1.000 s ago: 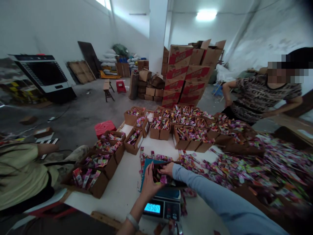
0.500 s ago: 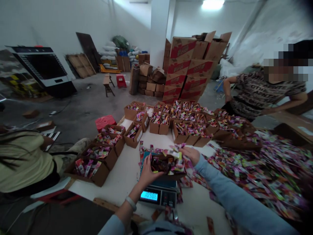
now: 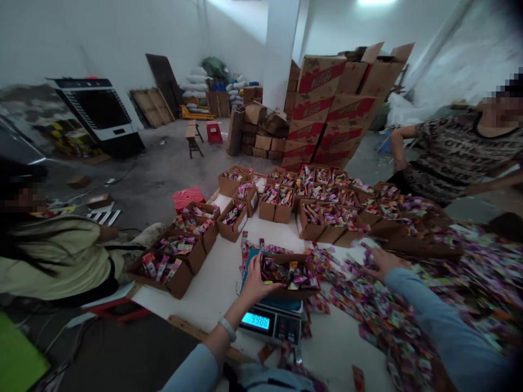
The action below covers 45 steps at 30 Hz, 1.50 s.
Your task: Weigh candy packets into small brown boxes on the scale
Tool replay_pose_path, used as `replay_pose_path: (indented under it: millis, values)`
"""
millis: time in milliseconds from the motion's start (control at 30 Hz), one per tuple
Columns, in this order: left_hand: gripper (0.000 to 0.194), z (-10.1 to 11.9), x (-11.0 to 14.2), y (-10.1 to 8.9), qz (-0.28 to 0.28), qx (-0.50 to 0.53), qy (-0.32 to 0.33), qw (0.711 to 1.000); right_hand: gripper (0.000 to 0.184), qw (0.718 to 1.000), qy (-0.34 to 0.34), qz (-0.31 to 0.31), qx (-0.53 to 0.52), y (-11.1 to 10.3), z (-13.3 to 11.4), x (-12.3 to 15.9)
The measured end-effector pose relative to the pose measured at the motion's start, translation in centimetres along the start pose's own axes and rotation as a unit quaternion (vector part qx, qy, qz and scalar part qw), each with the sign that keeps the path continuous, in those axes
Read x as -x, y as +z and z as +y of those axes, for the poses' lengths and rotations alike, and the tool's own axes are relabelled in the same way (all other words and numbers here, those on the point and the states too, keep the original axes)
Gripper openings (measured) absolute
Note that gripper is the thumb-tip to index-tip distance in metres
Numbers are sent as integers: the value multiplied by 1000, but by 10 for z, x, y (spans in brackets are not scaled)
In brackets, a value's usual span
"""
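A: Begin closest in, please.

B: On my feed, the left hand has hold of the left end of an open box. The fingers lie along that end; the thumb is laid over the near rim.

A: And the other side?

B: The right hand is well apart from the box, reaching over the edge of the heap. Its fingers look somewhat spread, but the view is blurred there, and I cannot tell whether they pinch anything.

A: Contents and support of the box?

B: I note small packets, largely purple, inside it. The box sits on the teal plate of a scale. The display is lit blue; its digits are too soft for me to certify.

A: Surroundings?

B: The scale stands on a white table. The heap, of similar packets, spreads loose across the right side. Filled boxes line the left edge, with others grouped at the far side.

A: Further out?

B: I record a seated person in a yellow top at left, another in a patterned shirt at right, and stacked cartons beyond the table.
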<state>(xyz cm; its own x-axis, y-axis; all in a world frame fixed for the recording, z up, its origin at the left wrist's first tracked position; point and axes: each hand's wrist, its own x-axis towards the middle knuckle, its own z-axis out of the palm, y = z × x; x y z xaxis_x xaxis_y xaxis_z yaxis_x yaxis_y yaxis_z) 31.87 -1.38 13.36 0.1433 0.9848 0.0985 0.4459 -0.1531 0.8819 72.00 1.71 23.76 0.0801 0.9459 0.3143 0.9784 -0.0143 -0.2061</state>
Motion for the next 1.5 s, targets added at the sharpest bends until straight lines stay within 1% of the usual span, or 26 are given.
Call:
replay_pose_path:
  millis: [33, 67, 133, 200, 267, 333, 400, 433, 467, 500, 567, 667, 733, 800, 867, 933, 1033, 1100, 1200, 1300, 1367, 1433, 1500]
  values:
    - [109, 0, 0, 0, -2, -1, 1, 1000, 43, 996, -41, -75, -31, 10, -23, 2]
    - [110, -1, 0, 0, -2, 0, 2, 1000, 40, 984, -86, -143, -69, 19, -50, 3]
    - [110, -1, 0, 0, 1, 1, 1, 1000, 36, 951, -158, -236, -121, 34, -107, 4]
    - [111, -1, 0, 0, 4, -3, 1, 1000, 39, 921, -227, -305, -84, 42, -156, 1]
    - [111, -1, 0, 0, 3, -11, 8, 1000, 46, 900, -260, -350, -16, 46, -188, -3]
    - [111, 0, 0, 0, -2, -18, 14, 1000, 59, 887, -260, -379, 35, 50, -201, -4]
    - [111, 1, 0, -1, -5, -20, 16, 1000, 76, 873, -251, -412, 68, 58, -201, -1]
    - [112, 1, 0, -1, -6, -18, 15, 1000, 81, 866, -247, -428, 81, 63, -198, 1]
    - [112, 2, 0, -1, -6, -15, 11, 1000, 82, 859, -242, -441, 91, 70, -194, 5]
    - [113, 2, 0, -1, -7, -11, 6, 1000, 79, 853, -242, -452, 94, 77, -191, 8]
    - [114, 3, 0, -1, -11, -7, -10, 1000, 66, 845, -252, -464, 80, 90, -184, 13]
    - [116, 4, -1, -3, -30, 1, -17, 999, 44, 842, -274, -462, 45, 99, -178, 16]
    - [115, 6, -2, -8, -37, 10, 8, 999, 36, 846, -278, -454, 27, 97, -178, 15]
    - [109, 7, -1, -16, -23, 18, 42, 999, 38, 849, -267, -455, 12, 89, -179, 13]
    - [101, 6, 3, -26, 7, 23, 64, 998, 42, 850, -253, -461, 2, 81, -180, 11]
    - [94, 1, 8, -36, 30, 22, 68, 997, 44, 852, -249, -460, -10, 73, -181, 8]
    - [88, -11, 17, -44, 45, 11, 58, 997, 50, 856, -253, -449, -28, 64, -182, 7]
    - [85, -19, 23, -44, 48, 4, 50, 998, 55, 857, -247, -451, -22, 60, -181, 8]
    - [83, -27, 29, -41, 56, -2, 42, 998, 56, 864, -229, -448, -7, 55, -180, 10]
    - [82, -28, 32, -39, 49, -7, 32, 998, 54, 867, -224, -445, -10, 50, -180, 11]
    - [83, -26, 32, -39, 40, -11, 24, 999, 55, 865, -221, -450, -1, 49, -181, 11]
    - [83, -24, 31, -40, 40, -9, 18, 999, 62, 861, -223, -457, 23, 51, -182, 12]
    - [83, -22, 30, -40, 40, -6, 19, 999, 72, 849, -233, -470, 57, 58, -185, 14]
